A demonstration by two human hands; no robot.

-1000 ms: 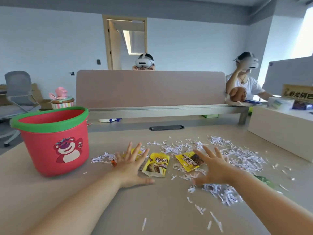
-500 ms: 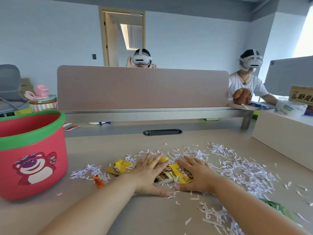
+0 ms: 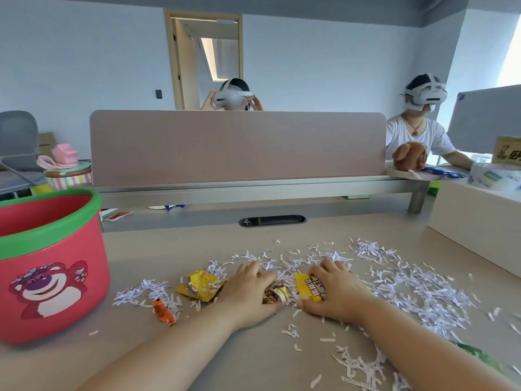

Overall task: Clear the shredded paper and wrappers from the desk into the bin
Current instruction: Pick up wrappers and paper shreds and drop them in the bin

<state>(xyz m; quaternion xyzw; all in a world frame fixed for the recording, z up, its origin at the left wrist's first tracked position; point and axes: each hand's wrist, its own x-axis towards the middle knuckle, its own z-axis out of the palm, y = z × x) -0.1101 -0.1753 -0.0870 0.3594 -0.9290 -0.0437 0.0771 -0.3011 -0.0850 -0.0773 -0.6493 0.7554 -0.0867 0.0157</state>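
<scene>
- My left hand [image 3: 249, 292] curls its fingers over a brown-and-yellow wrapper [image 3: 275, 295]. My right hand [image 3: 337, 296] curls over a yellow wrapper [image 3: 308, 287].
- Shredded paper [image 3: 408, 286] lies under and beyond my fingertips, so loose strips may spill on the lift.
- The bin [image 3: 50, 263] sits well left of my left knuckles, and a long carry risks dropping some.

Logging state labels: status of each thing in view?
Red plastic bin with green rim: upright, open-topped.
White shredded paper: scattered on desk.
Crumpled yellow foil wrapper: loose on desk.
Small orange wrapper: loose on desk.
Left hand: grips brown-and-yellow wrapper.
Right hand: grips yellow printed wrapper.
</scene>
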